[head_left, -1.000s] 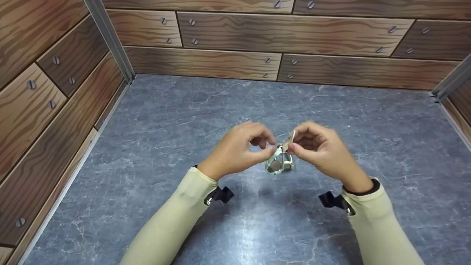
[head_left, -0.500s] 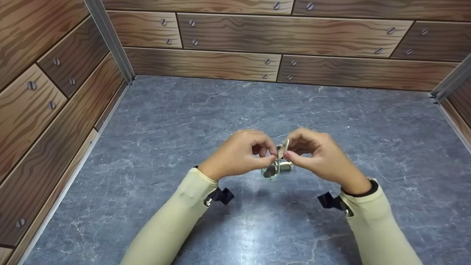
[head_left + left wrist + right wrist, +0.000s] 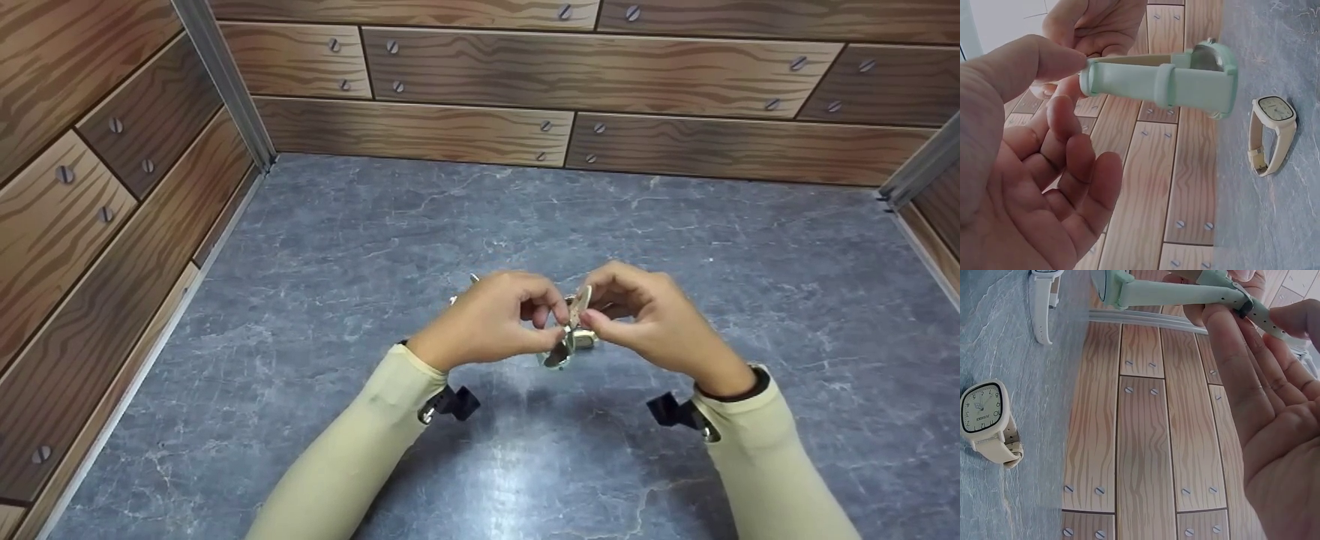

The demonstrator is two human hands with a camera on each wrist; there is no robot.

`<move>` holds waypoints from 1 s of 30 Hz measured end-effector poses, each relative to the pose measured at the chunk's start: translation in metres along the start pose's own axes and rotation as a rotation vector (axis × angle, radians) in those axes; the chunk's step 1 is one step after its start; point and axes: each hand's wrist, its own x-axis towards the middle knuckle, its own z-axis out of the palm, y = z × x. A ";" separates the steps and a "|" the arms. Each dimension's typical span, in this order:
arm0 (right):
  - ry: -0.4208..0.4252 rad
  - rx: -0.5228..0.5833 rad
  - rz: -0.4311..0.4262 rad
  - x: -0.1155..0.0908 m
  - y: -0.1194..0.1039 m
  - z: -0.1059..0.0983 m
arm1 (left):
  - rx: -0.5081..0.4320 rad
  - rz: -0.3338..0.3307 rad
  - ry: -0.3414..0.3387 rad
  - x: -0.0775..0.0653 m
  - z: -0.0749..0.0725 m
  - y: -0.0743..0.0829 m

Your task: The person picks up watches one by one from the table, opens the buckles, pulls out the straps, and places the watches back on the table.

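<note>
Both hands work on a mint-green wristwatch [image 3: 1202, 89], held up over the table. My left hand [image 3: 495, 316] pinches the strap at its buckle end between thumb and index finger, the other fingers loosely bent. My right hand [image 3: 646, 321] pinches the strap's free end, where a row of holes shows in the right wrist view. There the strap [image 3: 1179, 295] runs through the buckle [image 3: 1246, 307]. The watch case hangs below the fingers, its dial turned mostly away. Just past it, a cream wristwatch [image 3: 982, 410] with a squarish dial stands on the table, its strap looped.
A white wristwatch [image 3: 1043, 312] lies on the table, mostly hidden behind my left hand in the head view. The blue-grey marbled tabletop [image 3: 375, 225] is bounded by wood-patterned walls [image 3: 465, 67] at the back and sides.
Both hands have come slightly lower and nearer with the green watch. The left hand has shifted a little right, closer to the right hand, and bits of the white watch now show behind it.
</note>
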 end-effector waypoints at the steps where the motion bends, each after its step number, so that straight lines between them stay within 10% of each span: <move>1: 0.002 0.001 -0.004 0.000 0.000 0.000 | -0.001 -0.002 0.003 0.000 0.001 0.000; 30: -0.012 0.067 -0.059 0.001 -0.001 0.002 | -0.097 0.038 0.010 0.001 0.001 -0.002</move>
